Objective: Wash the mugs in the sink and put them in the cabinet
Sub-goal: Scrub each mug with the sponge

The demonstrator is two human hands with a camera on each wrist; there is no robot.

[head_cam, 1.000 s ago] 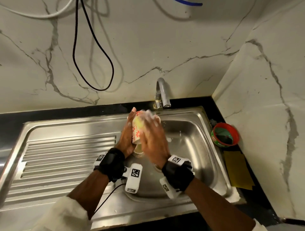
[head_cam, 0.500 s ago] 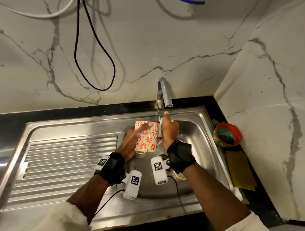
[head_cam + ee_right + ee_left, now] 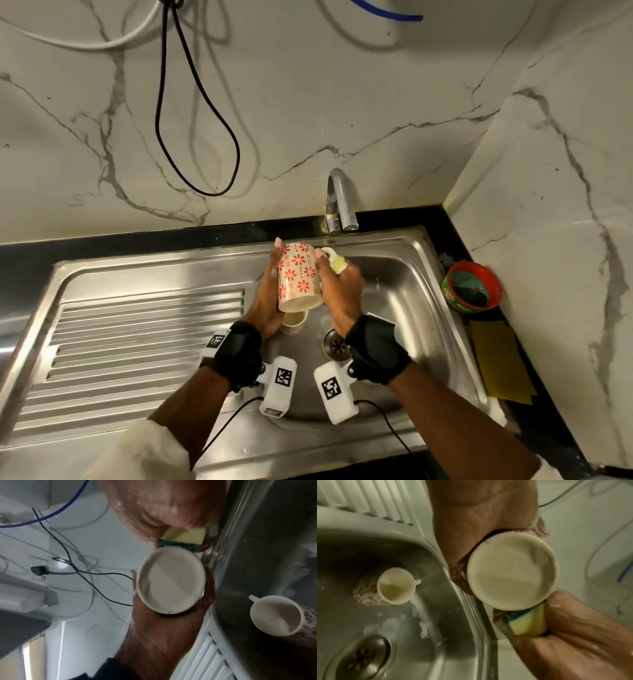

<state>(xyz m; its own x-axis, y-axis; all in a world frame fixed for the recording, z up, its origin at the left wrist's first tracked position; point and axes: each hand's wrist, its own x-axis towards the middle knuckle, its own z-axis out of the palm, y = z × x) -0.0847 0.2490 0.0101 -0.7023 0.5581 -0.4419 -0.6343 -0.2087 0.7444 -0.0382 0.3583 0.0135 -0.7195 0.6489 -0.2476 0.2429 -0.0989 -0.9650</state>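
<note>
At the far left of the head view, the ribbed draining board (image 3: pixel 137 346) fills the lower left of the frame, with a black cable (image 3: pixel 191 137) looping down the marble wall (image 3: pixel 308 102) in the upper left. Just right of the board, near the frame's centre, the left hand (image 3: pixel 267 301) cradles a mug (image 3: pixel 298 275) with a red flower pattern, palm against its side and fingers stretched up along it, one fingertip showing past the far end. The mug lies tilted on its side above the sink (image 3: pixel 404 308), its pale bottom facing the camera (both wrist views show that round bottom up close). Directly below it, a second mug (image 3: pixel 294 321) sits in the basin, mostly hidden in the head view; the left wrist view shows it (image 3: pixel 385 586) lying on its side at centre left, mouth toward the lens, with suds and the drain (image 3: pixel 363 660) lower in the frame. Right of the held mug, the right hand (image 3: pixel 342 291) curls around a yellow sponge (image 3: pixel 337 264) with a green scrubbing face, pressing it against the mug's right side. The tap (image 3: pixel 337 202) stands above, at the upper centre. Farther right, a red and green tub (image 3: pixel 472 286) sits on the dark counter, and a yellow cloth (image 3: pixel 496 359) lies below it toward the lower right.
</note>
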